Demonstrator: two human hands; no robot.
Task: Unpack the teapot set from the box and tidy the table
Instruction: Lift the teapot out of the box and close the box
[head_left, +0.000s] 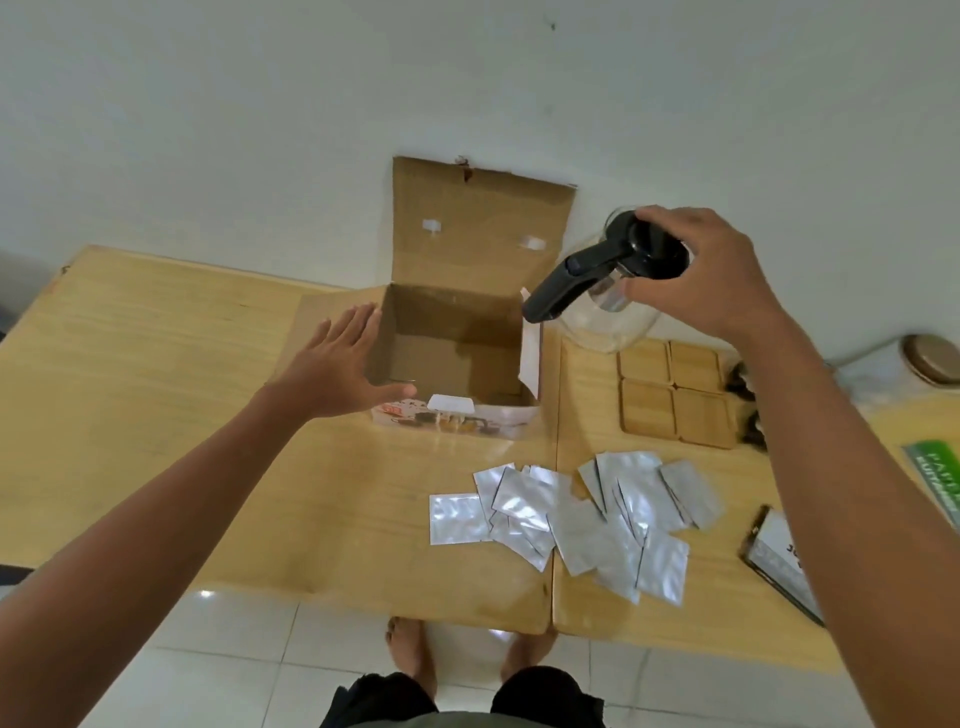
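Note:
An open cardboard box (457, 332) stands on the wooden table (156, 353), its lid flap up against the wall and its inside looking bare. My left hand (337, 364) is open, fingers spread, at the box's left wall. My right hand (701, 270) grips the black lid of a glass teapot (602, 291) with a black handle, held just right of the box above the table's far edge. Four square wooden coasters (675, 395) lie in a block below the teapot.
Several silver foil sachets (582, 519) lie scattered near the front edge. A dark framed card (779, 561) and a green sign (935, 467) sit at the right. A round metal lid (930, 358) lies far right. My bare feet stand on white tiles below.

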